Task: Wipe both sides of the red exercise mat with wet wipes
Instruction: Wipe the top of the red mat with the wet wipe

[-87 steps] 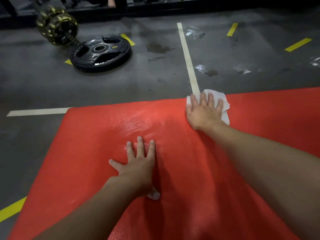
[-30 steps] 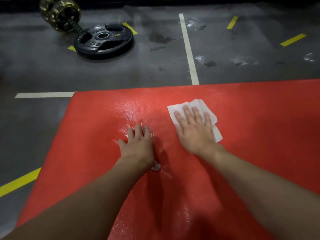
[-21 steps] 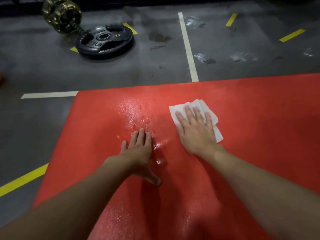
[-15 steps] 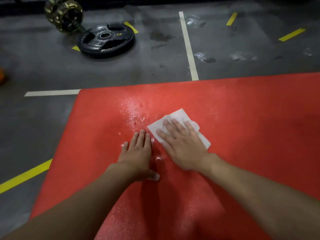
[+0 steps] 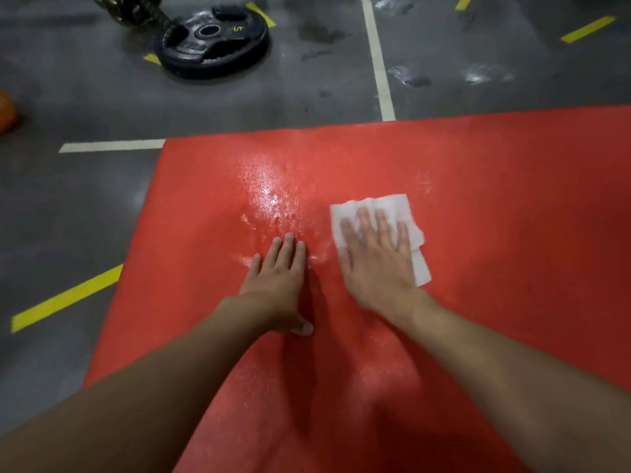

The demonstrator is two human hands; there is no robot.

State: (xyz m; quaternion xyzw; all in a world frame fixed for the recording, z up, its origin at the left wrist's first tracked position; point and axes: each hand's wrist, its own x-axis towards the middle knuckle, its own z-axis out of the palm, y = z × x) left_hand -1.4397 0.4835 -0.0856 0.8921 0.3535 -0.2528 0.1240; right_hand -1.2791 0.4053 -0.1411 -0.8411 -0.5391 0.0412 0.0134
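Pressing palm-down on the wet wipe, right hand is flat, with four fingers straight and slightly spread, pointing away from the person. Nothing is curled and there is no pinch; the wipe is just pinned under palm and fingers. Fingertips are a bit blurred. The wipe is white and rumpled, showing past the fingertips and along the hand's right side, with one flap down near the wrist. The right forearm comes in from the lower right, wrist roughly straight.

Left hand is also flat on the red mat, palm down. Its fingers are straight and held close together, with the thumb swung back toward the wrist, its tip touching the mat. It holds nothing, just rests on the surface. The left forearm enters from the lower left. The hands sit side by side, near each other but not touching, with the left a little closer to the person.

The mat lies flat on the grey floor and fills the centre and right of the view, its far left corner visible. A shiny wet patch is on the mat just beyond the left fingertips, left of the wipe.

A black weight plate lies flat on the floor beyond the mat, well apart from it. White line and yellow tape strips mark the floor. An orange thing is at the left edge, cut off, so can't tell what it is.
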